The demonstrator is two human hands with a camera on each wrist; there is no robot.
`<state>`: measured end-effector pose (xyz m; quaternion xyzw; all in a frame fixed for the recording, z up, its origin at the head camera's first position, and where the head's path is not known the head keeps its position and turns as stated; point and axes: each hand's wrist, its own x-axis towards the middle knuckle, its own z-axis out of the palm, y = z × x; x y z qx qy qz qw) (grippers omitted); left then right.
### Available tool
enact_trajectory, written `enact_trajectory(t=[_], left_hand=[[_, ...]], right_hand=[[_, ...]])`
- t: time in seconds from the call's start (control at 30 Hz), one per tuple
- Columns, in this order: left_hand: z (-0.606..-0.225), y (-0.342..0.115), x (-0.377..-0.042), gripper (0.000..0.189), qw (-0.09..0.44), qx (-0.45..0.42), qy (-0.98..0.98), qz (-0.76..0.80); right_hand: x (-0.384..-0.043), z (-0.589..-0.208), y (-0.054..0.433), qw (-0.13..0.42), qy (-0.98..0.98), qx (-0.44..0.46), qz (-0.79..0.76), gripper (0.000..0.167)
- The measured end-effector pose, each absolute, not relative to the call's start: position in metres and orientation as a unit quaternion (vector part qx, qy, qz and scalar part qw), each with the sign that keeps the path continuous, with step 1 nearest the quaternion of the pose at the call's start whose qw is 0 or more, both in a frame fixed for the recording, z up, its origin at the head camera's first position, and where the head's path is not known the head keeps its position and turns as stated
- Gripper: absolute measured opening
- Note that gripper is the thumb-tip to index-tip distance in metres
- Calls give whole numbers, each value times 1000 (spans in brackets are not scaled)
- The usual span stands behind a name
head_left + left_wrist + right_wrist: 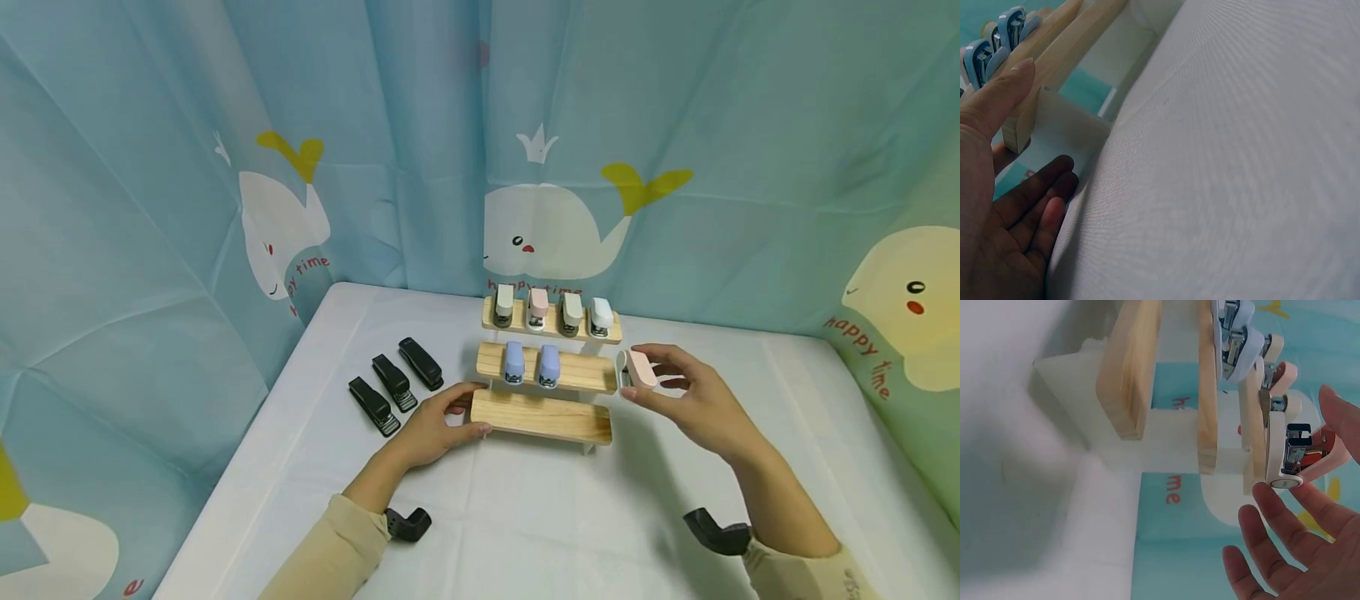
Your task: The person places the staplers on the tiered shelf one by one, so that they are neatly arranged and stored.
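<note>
The right hand (697,398) holds a pink stapler (641,370) beside a tiered wooden rack (540,416).

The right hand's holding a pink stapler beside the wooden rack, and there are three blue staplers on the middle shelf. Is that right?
Not quite: the head view shows two blue staplers on the middle shelf, not three. The rest is right: the right hand holds a pink stapler beside the wooden rack.
</note>
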<state>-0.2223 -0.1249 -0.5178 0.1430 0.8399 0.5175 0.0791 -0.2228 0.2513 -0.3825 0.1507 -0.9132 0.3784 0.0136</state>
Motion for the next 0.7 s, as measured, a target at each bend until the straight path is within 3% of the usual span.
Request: enact_trajectory(t=[0.23, 0.7], left_hand=[[-517, -125, -223, 66, 81, 141, 838, 521], [-517, -124, -223, 67, 77, 145, 838, 520]], right_hand=[[-226, -388, 243, 37, -904, 177, 387, 54], [-228, -394, 228, 3, -901, 174, 397, 59]])
